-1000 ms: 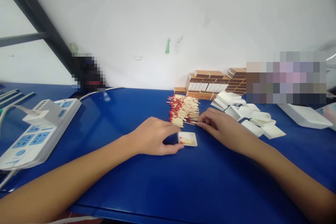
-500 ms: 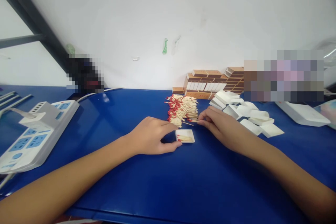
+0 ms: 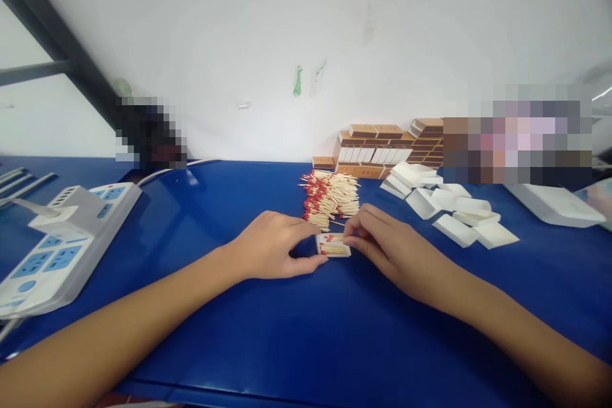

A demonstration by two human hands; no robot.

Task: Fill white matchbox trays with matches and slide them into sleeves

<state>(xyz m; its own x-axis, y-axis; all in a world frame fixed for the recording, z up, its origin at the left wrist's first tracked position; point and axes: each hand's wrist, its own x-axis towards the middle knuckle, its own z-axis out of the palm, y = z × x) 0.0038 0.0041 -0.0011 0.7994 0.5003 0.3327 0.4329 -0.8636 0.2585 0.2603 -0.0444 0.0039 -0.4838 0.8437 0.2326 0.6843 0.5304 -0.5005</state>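
A small white matchbox tray with several red-headed matches in it lies on the blue table. My left hand grips the tray's left end between thumb and fingers. At the tray's right end, my right hand pinches matches by their plain ends, their red heads over the tray. Just behind the tray lies a large pile of loose matches, one stray match at its front edge partly behind my right fingers.
Several white trays lie loose at the right. Brown matchboxes are stacked along the wall. A white power strip with a plug sits at the left. A larger white box stands far right.
My right hand has moved left and nearer, from the match pile to the tray, bringing matches over it. My left hand stays on the tray.
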